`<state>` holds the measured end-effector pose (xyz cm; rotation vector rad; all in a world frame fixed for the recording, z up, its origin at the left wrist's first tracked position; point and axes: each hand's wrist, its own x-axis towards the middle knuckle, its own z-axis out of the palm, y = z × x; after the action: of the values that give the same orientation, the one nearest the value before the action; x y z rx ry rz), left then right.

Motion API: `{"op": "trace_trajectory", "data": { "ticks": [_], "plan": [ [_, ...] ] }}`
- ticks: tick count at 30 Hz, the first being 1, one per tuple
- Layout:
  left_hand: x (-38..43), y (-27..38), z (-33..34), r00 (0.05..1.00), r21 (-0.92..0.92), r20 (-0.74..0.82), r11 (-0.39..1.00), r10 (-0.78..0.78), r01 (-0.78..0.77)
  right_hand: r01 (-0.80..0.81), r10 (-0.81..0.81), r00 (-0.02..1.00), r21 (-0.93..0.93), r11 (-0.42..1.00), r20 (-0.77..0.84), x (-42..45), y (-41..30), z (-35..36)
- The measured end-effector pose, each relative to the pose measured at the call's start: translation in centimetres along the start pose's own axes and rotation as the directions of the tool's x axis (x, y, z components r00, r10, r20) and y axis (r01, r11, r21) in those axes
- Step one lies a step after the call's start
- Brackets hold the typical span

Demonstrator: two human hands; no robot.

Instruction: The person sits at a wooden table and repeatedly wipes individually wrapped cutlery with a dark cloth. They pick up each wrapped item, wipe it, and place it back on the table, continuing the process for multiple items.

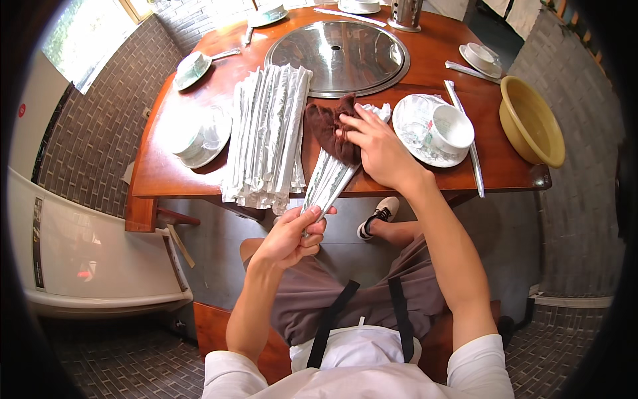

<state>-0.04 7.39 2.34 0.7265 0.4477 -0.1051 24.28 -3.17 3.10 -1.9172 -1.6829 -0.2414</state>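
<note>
My left hand (294,238) grips the near end of a small bundle of wrapped chopsticks (327,180), just off the table's front edge. Across the upper part of that bundle lies a dark brown cloth (335,130), and my right hand (381,147) holds it there with spread fingers. The cloth hides the middle of the bundle; crumpled wrapper ends show beyond it. To the left, a large pile of chopsticks in white paper and clear film (269,134) rests on the table, its near ends reaching past the edge.
A round steel cover (339,57) is set in the wooden table (423,182). Wrapped dishes (432,130) stand right of my hand, beside a chopstick packet (466,139). A yellow basin (531,122) leans at the right edge. More bowls (202,139) sit at left. A steel holder (405,14) stands behind.
</note>
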Motion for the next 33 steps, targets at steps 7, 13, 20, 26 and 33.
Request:
{"op": "trace_trajectory", "data": {
  "ticks": [7, 13, 20, 26, 33],
  "plan": [
    [-0.3, 0.0, 0.7, 1.0, -0.026, 0.011, 1.0, 0.001, -0.001, -0.264, 0.264, 0.964, -0.008, 0.964, 0.025, 2.5, 1.8, 0.7],
    [0.1, -0.4, 0.9, 0.999, 0.019, 0.048, 1.0, 0.004, -0.005, -0.359, 0.364, 0.929, 0.086, 0.93, -0.066, 4.1, 2.3, 1.0],
    [-0.2, -1.7, 0.9, 0.999, 0.011, -0.043, 0.999, 0.032, -0.031, -0.024, 0.02, 1.0, 0.265, 0.964, 0.016, -1.1, -5.0, -2.3],
    [0.3, -2.4, 1.5, 0.995, 0.097, -0.034, 0.992, 0.09, -0.086, -0.064, 0.056, 0.996, 0.131, 0.989, 0.065, -4.3, -8.4, -2.0],
    [-0.1, -2.1, 2.3, 0.992, 0.102, -0.098, 0.992, 0.079, -0.069, -0.182, 0.181, 0.983, -0.007, 0.983, -0.029, -2.3, -6.2, 1.3]
  ]
}}
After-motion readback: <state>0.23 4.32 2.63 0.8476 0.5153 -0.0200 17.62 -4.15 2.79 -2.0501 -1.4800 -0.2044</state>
